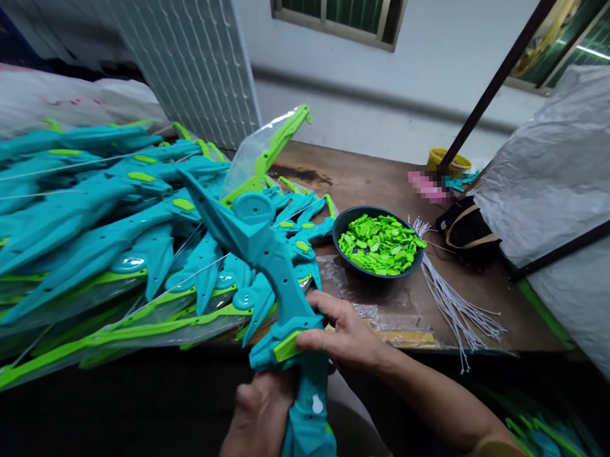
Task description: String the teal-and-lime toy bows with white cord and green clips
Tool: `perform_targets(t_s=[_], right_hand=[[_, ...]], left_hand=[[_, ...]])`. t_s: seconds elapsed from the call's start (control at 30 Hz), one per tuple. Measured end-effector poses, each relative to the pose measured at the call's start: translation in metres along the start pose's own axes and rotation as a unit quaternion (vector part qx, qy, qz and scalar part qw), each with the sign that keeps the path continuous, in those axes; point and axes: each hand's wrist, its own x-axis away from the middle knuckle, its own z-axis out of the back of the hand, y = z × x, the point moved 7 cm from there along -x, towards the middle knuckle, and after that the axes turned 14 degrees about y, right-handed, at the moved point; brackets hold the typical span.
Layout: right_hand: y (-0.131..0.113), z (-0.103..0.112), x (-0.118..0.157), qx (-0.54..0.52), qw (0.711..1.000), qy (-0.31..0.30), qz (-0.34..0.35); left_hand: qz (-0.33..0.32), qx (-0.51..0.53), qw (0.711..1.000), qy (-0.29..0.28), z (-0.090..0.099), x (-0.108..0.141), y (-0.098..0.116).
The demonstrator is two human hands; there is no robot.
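A teal plastic toy bow (284, 282) stands tilted before me, with a bright green limb (282, 139) at its far end. My left hand (259, 420), slightly blurred, grips its body from the left, below the middle. From the right, my right hand (349, 333) clasps the body. Its thumb presses on a small green plastic piece (286, 347) set in the teal part, while the fingers go behind and are partly hidden. Just beyond my right hand sits a dark bowl (343, 254) full of loose green pieces (378, 242).
Many teal and green toy bows (94, 196) lie piled on the left. White strings (452, 303) hang over the edge of the brown table (353, 170). A black shoe (468, 233) and a yellow container (450, 158) stand farther right. White sacking (568, 179) borders the right side.
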Motion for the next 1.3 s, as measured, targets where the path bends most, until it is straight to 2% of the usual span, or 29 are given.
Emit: perform_targets(t_s=[0.07,0.1,0.2,0.3,0.37,0.43,0.5,0.6,0.67,0.77,0.87,0.97,1.03,1.13,1.2,1.3], right_hand=[[0.011,0.010,-0.010,0.139,0.989,-0.032,0.042],[0.020,0.023,-0.019,0.218,0.974,-0.038,0.048],[0.056,0.084,-0.058,0.396,0.918,-0.007,0.014],[0.094,0.144,-0.093,0.520,0.853,-0.020,-0.027],[0.118,0.167,-0.105,0.577,0.813,-0.056,-0.045],[0.136,0.177,-0.109,0.615,0.782,-0.089,-0.051],[0.146,0.178,-0.110,0.637,0.762,-0.108,-0.048],[0.145,0.174,-0.109,0.646,0.755,-0.107,-0.032],[0.135,0.171,-0.108,0.635,0.769,-0.080,-0.011],[0.104,0.163,-0.101,0.586,0.809,-0.007,0.039],[0.058,0.149,-0.080,0.507,0.854,0.063,0.099],[0.000,0.129,-0.049,0.429,0.886,0.101,0.141],[-0.041,0.111,-0.027,0.357,0.913,0.103,0.169],[-0.091,0.082,-0.002,0.253,0.942,0.064,0.209],[-0.103,0.066,0.008,0.252,0.943,0.040,0.214],[-0.096,0.053,0.015,0.268,0.941,0.023,0.204]], left_hand=[[0.055,0.064,0.996,-0.035,0.007,-0.002,-0.004],[0.093,0.106,0.989,-0.055,0.009,-0.003,-0.003],[0.175,0.194,0.959,-0.111,0.010,-0.003,0.007],[0.173,0.222,0.945,-0.167,0.003,-0.003,0.022],[0.151,0.233,0.940,-0.197,-0.005,-0.004,0.031],[0.127,0.223,0.946,-0.198,-0.011,-0.010,0.035],[0.110,0.182,0.962,-0.173,-0.015,-0.023,0.035],[0.097,0.121,0.979,-0.130,-0.021,-0.045,0.036],[0.095,0.101,0.986,-0.096,-0.025,-0.058,0.037],[0.071,0.081,0.993,-0.047,-0.033,-0.067,0.037],[0.039,0.070,0.997,-0.021,-0.042,-0.063,0.038],[0.026,0.047,0.998,-0.013,-0.052,-0.051,0.036],[0.008,0.021,1.000,0.000,-0.055,-0.044,0.035],[-0.039,-0.021,0.999,0.031,-0.057,-0.035,0.035],[-0.076,-0.055,0.995,0.041,-0.058,-0.028,0.037],[-0.126,-0.107,0.986,0.031,-0.064,-0.017,0.042]])
